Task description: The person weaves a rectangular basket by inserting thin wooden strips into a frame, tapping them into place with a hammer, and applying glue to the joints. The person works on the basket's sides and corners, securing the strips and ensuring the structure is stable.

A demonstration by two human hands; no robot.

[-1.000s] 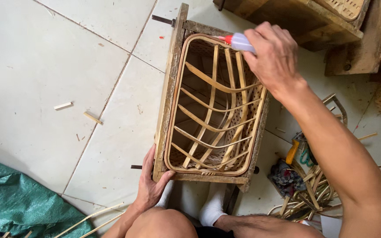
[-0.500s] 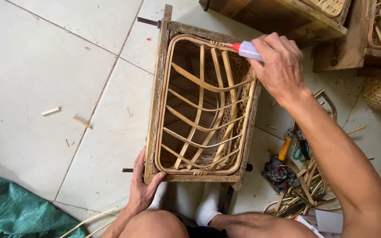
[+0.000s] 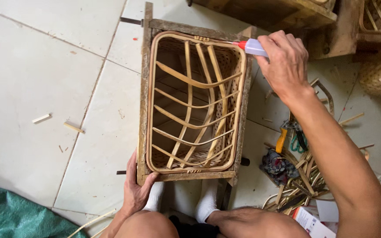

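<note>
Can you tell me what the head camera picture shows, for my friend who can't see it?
A person's right hand presses the red tip of a small glue bottle to the far right corner of a rattan basket sitting in a wooden frame. Their left hand grips the frame's near left corner, on a white tiled floor.

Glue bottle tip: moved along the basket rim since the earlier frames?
No. The glue bottle in the right hand sits at the same far right corner of the basket rim.

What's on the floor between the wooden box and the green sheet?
Mostly bare tile in the head view, between the box and the green sheet. Only two small sticks and tiny chips lie there.
</note>
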